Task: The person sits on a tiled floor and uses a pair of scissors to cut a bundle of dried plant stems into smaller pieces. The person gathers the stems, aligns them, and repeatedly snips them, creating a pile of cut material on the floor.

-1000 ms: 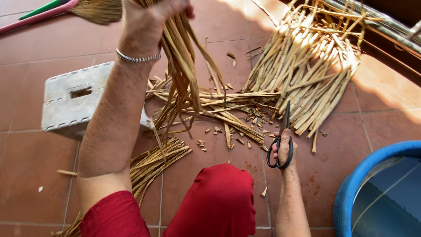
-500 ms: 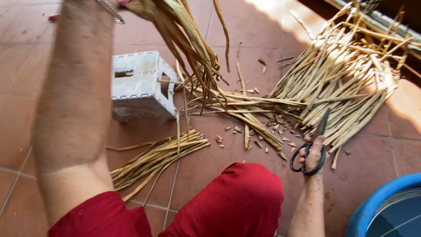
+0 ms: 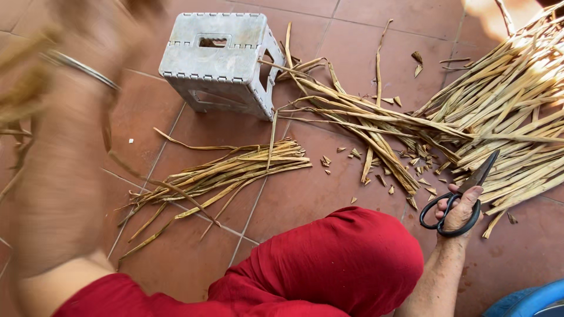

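Note:
My left hand (image 3: 117, 26) is raised at the top left, badly blurred, with a metal bangle (image 3: 76, 67) on the wrist. Blurred tan dried leaf strips (image 3: 20, 88) trail from it down the left edge. My right hand (image 3: 461, 208) rests on the floor at the lower right, fingers through the handles of black scissors (image 3: 473, 179) whose blades point up toward a large pile of dried strips (image 3: 517, 129). A smaller bundle of strips (image 3: 235, 170) lies on the tiles in front of my red-clad knee (image 3: 346, 264).
A grey plastic step stool (image 3: 217, 56) stands at the top centre on the terracotta tile floor. Loose strips and short cut scraps (image 3: 423, 158) lie scattered between stool and large pile. A blue tub rim (image 3: 529, 299) shows at the bottom right corner.
The view has swung left and down. My left arm has swept the held strips from the centre over to the left edge. The right hand with the scissors has stayed on the floor.

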